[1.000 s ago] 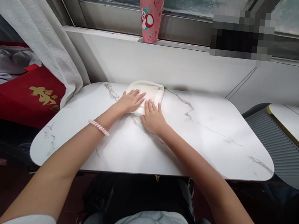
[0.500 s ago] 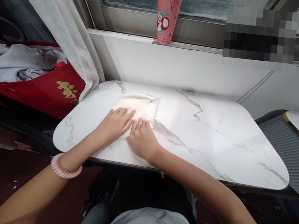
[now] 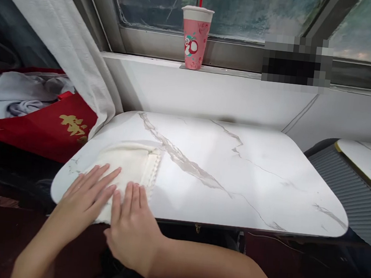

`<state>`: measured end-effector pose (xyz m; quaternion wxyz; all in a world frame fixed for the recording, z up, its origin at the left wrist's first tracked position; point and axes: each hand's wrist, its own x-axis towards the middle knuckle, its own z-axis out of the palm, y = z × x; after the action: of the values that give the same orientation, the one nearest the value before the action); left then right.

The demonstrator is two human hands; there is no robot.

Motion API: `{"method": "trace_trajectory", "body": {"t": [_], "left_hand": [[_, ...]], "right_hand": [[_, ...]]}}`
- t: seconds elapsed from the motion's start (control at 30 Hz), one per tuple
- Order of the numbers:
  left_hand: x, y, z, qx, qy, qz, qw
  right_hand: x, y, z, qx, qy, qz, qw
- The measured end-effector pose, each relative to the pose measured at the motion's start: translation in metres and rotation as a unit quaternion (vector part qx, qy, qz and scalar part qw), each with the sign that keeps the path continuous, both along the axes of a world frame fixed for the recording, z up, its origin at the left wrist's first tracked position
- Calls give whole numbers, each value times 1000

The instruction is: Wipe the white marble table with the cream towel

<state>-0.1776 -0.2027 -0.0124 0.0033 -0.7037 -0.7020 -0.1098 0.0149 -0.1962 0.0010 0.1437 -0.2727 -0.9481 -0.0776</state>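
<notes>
Cream cloth [image 3: 130, 163]: a half second on, you have it farther left and nearer you on the counter [image 3: 249, 194], lower left of the frame.
Gray streak [image 3: 187, 163]: its middle, partly covered then, now shows.
Grip: your left hand [image 3: 81, 205] and right hand [image 3: 134, 228] lie flat on the cloth, fingers stretched, pinching nothing.
Front edge: the cloth's lower end reaches past it between your hands.
Back edge: white wall [image 3: 210, 95] behind.
Left end: curtain [image 3: 78, 52] just beside.
Open room: widest toward the rounded right end.
</notes>
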Motion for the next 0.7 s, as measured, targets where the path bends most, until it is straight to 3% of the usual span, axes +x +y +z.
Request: {"method": "trace_trajectory", "body": {"t": [0.2,0.33,0.47,0.6,0.7], "left_hand": [[-18,58,9,-70,20,9,997],[-2,121,26,-96,75,12,992],[22,173,38,-95,113,-6,989],[36,198,33,-39,95,-19,995],[40,203,25,-46,92,17,995]], "right_hand": [[-39,46,29,-138,-115,-59,982],[-57,97,30,-128,-149,-113,974],[-56,147,25,-120,-174,-168,963],[-40,177,26,-126,-151,-183,963],[-28,181,27,-116,-132,-163,971]]}}
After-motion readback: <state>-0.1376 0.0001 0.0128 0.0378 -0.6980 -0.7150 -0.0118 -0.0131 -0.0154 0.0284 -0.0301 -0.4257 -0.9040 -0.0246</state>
